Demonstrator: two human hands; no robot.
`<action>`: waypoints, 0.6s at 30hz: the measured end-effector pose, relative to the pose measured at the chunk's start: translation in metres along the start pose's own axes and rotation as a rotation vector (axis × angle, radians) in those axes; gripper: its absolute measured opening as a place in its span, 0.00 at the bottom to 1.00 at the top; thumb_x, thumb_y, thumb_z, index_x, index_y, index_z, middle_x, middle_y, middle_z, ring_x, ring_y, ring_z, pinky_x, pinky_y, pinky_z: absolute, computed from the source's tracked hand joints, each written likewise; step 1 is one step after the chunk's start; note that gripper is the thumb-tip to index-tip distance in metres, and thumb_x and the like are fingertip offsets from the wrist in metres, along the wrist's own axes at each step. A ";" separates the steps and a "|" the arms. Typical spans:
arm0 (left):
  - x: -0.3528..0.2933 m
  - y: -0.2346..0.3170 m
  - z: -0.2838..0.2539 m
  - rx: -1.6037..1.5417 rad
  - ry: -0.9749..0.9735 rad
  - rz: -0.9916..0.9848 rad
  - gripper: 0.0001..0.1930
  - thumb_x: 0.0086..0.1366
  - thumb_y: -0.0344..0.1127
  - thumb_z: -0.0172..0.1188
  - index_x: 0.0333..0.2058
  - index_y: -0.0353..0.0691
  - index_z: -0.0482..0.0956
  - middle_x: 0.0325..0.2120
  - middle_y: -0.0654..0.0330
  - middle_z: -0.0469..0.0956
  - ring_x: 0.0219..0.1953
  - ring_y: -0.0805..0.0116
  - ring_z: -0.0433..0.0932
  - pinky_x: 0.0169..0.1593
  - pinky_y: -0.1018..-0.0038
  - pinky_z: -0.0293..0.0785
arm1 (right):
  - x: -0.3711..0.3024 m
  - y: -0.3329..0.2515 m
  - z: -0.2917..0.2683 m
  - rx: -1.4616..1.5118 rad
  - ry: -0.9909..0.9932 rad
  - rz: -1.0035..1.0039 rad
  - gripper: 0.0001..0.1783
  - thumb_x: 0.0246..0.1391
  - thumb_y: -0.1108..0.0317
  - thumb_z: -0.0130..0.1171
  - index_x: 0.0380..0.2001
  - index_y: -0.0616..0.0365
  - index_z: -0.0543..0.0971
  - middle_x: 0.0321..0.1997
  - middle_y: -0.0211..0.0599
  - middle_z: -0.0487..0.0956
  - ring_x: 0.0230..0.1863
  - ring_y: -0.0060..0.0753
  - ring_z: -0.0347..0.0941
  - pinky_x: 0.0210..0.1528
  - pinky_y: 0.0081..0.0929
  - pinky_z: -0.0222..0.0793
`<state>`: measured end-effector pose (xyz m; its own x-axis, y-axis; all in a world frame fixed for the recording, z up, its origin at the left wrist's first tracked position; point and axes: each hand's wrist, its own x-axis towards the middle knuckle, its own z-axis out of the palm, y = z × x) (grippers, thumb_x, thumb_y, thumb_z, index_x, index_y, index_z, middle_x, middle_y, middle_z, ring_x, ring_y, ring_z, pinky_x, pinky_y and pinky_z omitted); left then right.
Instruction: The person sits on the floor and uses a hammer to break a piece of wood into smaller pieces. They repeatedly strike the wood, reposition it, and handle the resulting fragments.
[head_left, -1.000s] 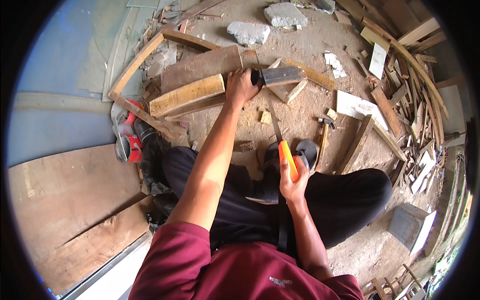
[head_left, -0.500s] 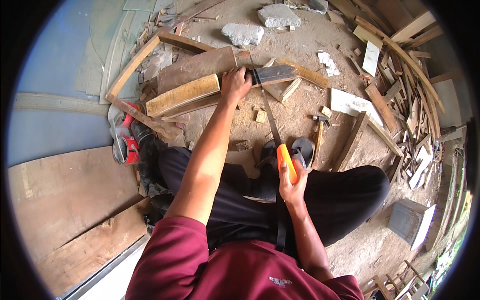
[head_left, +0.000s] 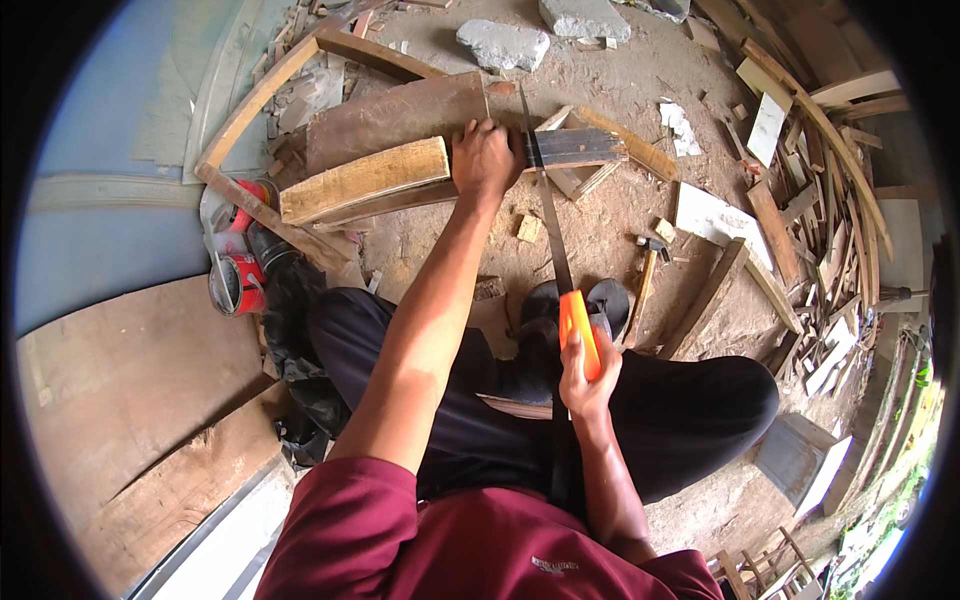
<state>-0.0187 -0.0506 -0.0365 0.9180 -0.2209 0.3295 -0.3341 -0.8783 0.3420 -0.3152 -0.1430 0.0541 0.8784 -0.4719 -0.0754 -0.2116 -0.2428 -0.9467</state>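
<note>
A handsaw with an orange handle [head_left: 580, 335] is in my right hand [head_left: 590, 378], the fingers closed round its grip. Its long thin blade [head_left: 556, 232] slants up and away, crossing a dark-faced wooden beam [head_left: 578, 148] just right of my left hand. My left hand [head_left: 488, 160] grips that beam from above; its fingertips are partly hidden. Left of this hand, a pale rough-sawn wood block [head_left: 365, 182] lies along the beam. Whether the blade has cut into the wood cannot be seen.
A hammer [head_left: 645, 275] lies right of my feet. Small wood offcuts [head_left: 529, 228] dot the dirt floor. Red cans [head_left: 237, 284] stand left, by a curved wooden frame [head_left: 255, 105]. Concrete chunks [head_left: 503, 45] lie at the far side; scrap wood [head_left: 820, 230] is heaped right.
The whole view has shifted slightly, with the beam and floor things appearing a little farther right. Both hands keep their holds; the saw still crosses the beam beside my left hand.
</note>
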 end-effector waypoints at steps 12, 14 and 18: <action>0.006 0.005 -0.004 0.026 0.017 0.000 0.16 0.64 0.41 0.55 0.24 0.37 0.84 0.30 0.52 0.81 0.41 0.54 0.79 0.48 0.57 0.71 | 0.001 0.004 -0.006 -0.036 -0.041 -0.039 0.12 0.60 0.68 0.58 0.24 0.62 0.72 0.13 0.32 0.69 0.14 0.20 0.65 0.19 0.24 0.60; 0.007 0.011 -0.010 0.009 0.038 0.009 0.17 0.65 0.41 0.55 0.23 0.36 0.84 0.30 0.52 0.81 0.41 0.54 0.79 0.47 0.57 0.71 | 0.032 0.000 0.010 0.017 0.008 -0.053 0.14 0.62 0.67 0.58 0.23 0.62 0.72 0.13 0.34 0.69 0.15 0.20 0.63 0.18 0.26 0.59; -0.001 0.005 -0.006 0.021 0.032 0.014 0.16 0.64 0.41 0.56 0.24 0.37 0.84 0.30 0.52 0.81 0.40 0.54 0.79 0.47 0.58 0.72 | 0.037 -0.011 0.014 -0.008 -0.010 -0.029 0.15 0.63 0.66 0.57 0.24 0.63 0.72 0.14 0.34 0.70 0.15 0.20 0.65 0.19 0.26 0.60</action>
<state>-0.0229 -0.0526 -0.0300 0.9057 -0.2199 0.3623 -0.3421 -0.8841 0.3185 -0.2742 -0.1462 0.0578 0.8883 -0.4564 -0.0507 -0.1892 -0.2631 -0.9461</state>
